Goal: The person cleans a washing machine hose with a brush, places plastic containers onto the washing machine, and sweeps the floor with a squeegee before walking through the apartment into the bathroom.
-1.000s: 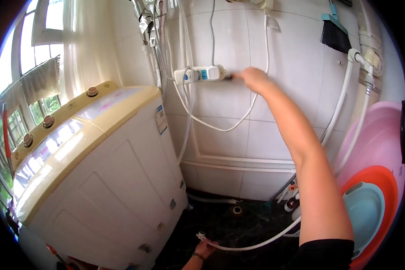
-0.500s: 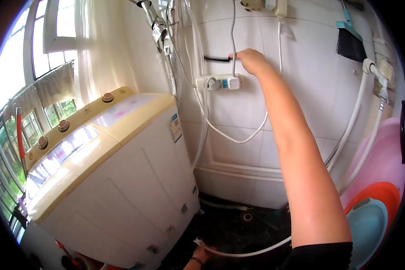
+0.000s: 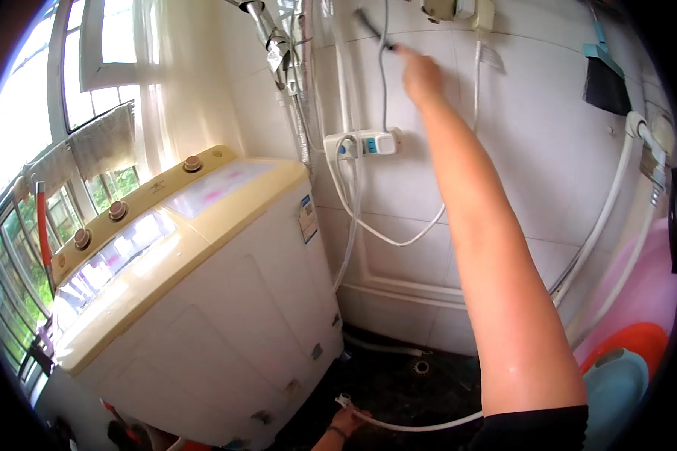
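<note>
At one o'clock, against the white tiled wall (image 3: 534, 150), the person's right hand (image 3: 423, 79) is raised, its grip closed on the near end of a thin dark rod-like piece (image 3: 374, 30). The piece slants up toward twelve o'clock, close to a grey cord (image 3: 384, 90); blur hides what it is and whether they touch. Below, just past twelve, a white power strip (image 3: 370, 143) with a blue socket sits on the wall.

At six o'clock, low over the black floor (image 3: 399, 391), the left hand (image 3: 351, 418) has its fingers closed around a white flexible hose (image 3: 421, 428) near its pale end fitting (image 3: 344, 401). A round drain (image 3: 421, 367) lies at five o'clock, and a cream-topped white washing machine (image 3: 226, 301) stands at eight.

The step in hand looks like handling the dark piece up high while the hose end is held low. Judging from this layout, moving the piece calls for a firm grip and room around the cord, with the left hand keeping the hose steady.
</note>
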Tool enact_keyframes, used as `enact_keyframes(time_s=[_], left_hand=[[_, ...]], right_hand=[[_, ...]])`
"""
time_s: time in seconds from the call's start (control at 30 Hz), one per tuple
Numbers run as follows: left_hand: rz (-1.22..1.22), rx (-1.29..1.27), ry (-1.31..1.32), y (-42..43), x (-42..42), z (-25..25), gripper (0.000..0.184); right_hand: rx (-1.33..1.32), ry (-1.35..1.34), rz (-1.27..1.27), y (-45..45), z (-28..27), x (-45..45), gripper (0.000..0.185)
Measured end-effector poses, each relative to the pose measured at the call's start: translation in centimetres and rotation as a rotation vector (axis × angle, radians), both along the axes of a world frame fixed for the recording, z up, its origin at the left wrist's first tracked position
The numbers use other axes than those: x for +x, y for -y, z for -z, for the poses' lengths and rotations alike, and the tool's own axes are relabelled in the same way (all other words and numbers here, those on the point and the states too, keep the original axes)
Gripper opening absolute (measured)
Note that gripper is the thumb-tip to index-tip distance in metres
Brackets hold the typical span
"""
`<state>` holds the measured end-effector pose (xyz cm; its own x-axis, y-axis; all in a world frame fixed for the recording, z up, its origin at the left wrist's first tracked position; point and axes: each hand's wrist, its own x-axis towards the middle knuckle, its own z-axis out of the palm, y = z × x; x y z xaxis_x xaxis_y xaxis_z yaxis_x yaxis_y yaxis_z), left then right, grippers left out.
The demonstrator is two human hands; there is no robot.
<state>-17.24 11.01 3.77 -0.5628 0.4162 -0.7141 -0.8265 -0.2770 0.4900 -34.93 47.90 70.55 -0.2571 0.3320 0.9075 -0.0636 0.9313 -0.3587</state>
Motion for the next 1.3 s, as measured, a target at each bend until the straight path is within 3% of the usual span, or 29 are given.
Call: enact_keyframes(time_s=[0.07, 0.1, 0.13, 0.17, 0.2, 0.27, 0.4, 0.47, 0.5, 0.57, 0.6, 0.67, 0.8, 0.87, 0.93, 1.03, 1.07, 1.1, 1.13, 1.17, 1.2, 1.23, 1.27, 1.3], left_hand=[[0.013, 0.146, -0.013, 0.6, 0.0, 2.4, 0.019], [0.018, 0.147, -0.012, 0.7, 0.2, 1.9, 0.019], [0.283, -0.070, -0.455, 0.9, 0.6, 0.6, 0.019], [0.432, -0.167, -0.675, 0.6, 0.6, -0.4, 0.019], [0.552, -0.276, -0.902, 0.3, 0.7, -1.3, 0.019], [0.016, 0.081, 0.036, -0.7, -0.1, -1.3, 0.022], [0.042, 0.069, 0.009, -1.4, 0.3, -0.4, 0.022], [0.019, -0.007, 0.034, -1.5, 0.8, -0.9, 0.023], [0.020, -0.003, 0.027, -1.7, 0.8, -1.1, 0.023], [0.076, 0.019, -0.044, -1.4, 1.4, -0.9, 0.022], [0.078, 0.016, -0.050, -1.1, 1.2, -0.7, 0.022], [0.083, 0.084, -0.027, -1.3, 0.8, -0.2, 0.022], [-0.012, 0.008, 0.041, -1.5, 0.1, 0.8, 0.021], [-0.015, 0.056, -0.006, -1.4, 0.1, 1.0, 0.019], [-0.064, 0.050, 0.048, -2.3, 0.5, 0.3, 0.018], [-0.104, 0.111, 0.026, -2.4, 0.2, 2.0, 0.018], [-0.074, 0.187, -0.031, -2.3, 0.2, 3.9, 0.019], [-0.072, 0.180, -0.026, -1.9, 0.0, 6.1, 0.019], [0.063, 0.154, -0.275, -1.8, -0.1, 6.8, 0.019], [0.134, 0.154, -0.395, -2.5, -0.2, 7.6, 0.019], [0.196, 0.152, -0.518, -3.2, -0.1, 7.1, 0.020], [0.084, 0.104, -0.256, -3.2, 0.3, 2.9, 0.020], [-0.028, 0.054, 0.006, -3.1, 0.7, -0.5, 0.020], [-0.025, 0.055, 0.005, -3.0, 0.5, 0.1, 0.020]], right_hand=[[-0.116, -0.058, -0.073, 0.6, -0.2, 0.4, 0.030], [-0.129, 0.132, -0.033, 0.2, -0.3, -0.7, 0.030], [-0.142, 0.322, 0.012, 1.0, -0.5, -0.2, 0.030], [0.152, 0.742, 0.088, 1.4, 0.4, 0.8, 0.030], [0.154, 0.740, 0.101, 0.6, 1.8, 1.1, 0.030], [0.348, 0.846, -0.020, -1.7, 4.3, 0.7, 0.029], [0.546, 0.893, 0.171, -0.7, 1.9, 7.0, 0.033], [0.286, 0.449, 0.301, -0.4, 0.9, 9.1, 0.042], [0.289, 0.443, 0.304, -0.9, 0.4, 9.9, 0.042], [0.040, 0.212, 0.332, -2.5, 0.2, 11.5, 0.038], [0.036, 0.206, 0.334, -2.7, 0.7, 11.7, 0.038], [0.399, 0.469, 0.439, -2.9, 2.0, 11.7, 0.038], [0.151, 0.312, 0.317, -2.4, 1.0, 13.4, 0.035], [0.470, 0.418, 0.397, -3.8, 2.3, 12.1, 0.037], [0.452, 0.482, 0.393, -2.7, 2.4, 11.8, 0.032], [-0.009, 0.112, 0.333, -2.1, 0.8, 12.8, 0.032], [-0.013, 0.115, 0.332, -2.2, 1.2, 12.5, 0.032], [0.064, 0.285, 0.290, -2.4, 2.0, 12.0, 0.029], [0.144, 0.454, 0.251, -3.1, 2.8, 11.3, 0.027], [0.470, 0.509, 0.415, -3.5, 4.7, 10.5, 0.025], [0.646, 0.692, 0.417, -3.5, 6.0, 10.7, 0.026], [0.812, 0.874, 0.412, -3.4, 7.3, 11.2, 0.028], [0.813, 0.876, 0.413, -3.5, 8.3, 11.4, 0.028], [0.844, 0.964, 0.412, -3.7, 9.0, 11.8, 0.031]])
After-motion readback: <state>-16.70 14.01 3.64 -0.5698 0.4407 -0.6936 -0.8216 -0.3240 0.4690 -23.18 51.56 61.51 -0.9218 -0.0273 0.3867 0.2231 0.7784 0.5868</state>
